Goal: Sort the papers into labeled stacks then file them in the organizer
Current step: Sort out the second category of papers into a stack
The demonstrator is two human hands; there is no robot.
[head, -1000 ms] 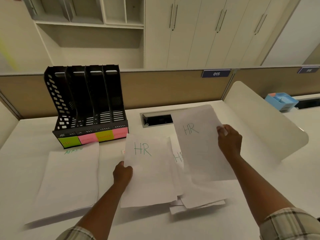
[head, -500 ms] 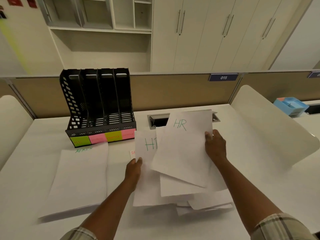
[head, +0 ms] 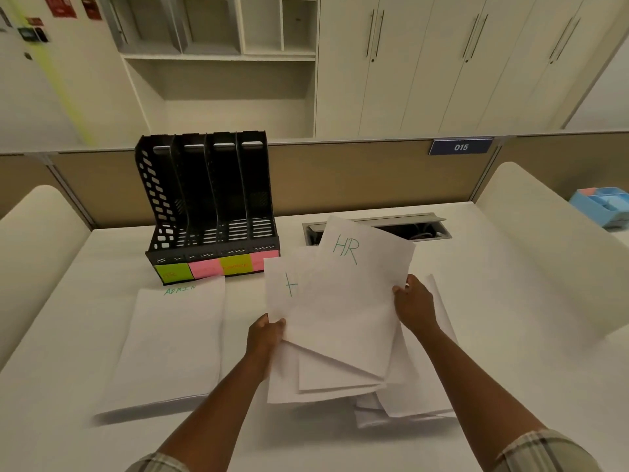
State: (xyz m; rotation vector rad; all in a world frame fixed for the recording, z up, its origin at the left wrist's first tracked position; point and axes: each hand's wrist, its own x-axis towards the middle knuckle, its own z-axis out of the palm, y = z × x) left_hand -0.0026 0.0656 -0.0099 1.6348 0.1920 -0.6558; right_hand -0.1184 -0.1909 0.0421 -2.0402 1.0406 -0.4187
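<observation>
A white sheet marked "HR" [head: 354,287] lies tilted on top of another HR sheet [head: 284,294], whose letters it partly covers. My right hand [head: 413,303] grips the top sheet's right edge. My left hand [head: 265,335] holds the lower sheet's left edge. Beneath them lies a loose pile of white papers [head: 405,396]. To the left a stack headed "ADMIN" [head: 173,342] rests flat on the desk. The black four-slot organizer [head: 211,199] stands behind it, with green and pink labels [head: 218,267] along its base.
A white desk [head: 510,335] carries everything. An open cable hatch [head: 391,226] sits behind the papers. Curved white dividers [head: 544,233] flank both sides. A blue tray [head: 602,206] stands on the neighbouring desk at far right. Cabinets and shelves rise beyond the partition.
My right hand has brought its HR sheet leftward and over the sheet in my left hand, covering most of its lettering. The view has shifted left.
</observation>
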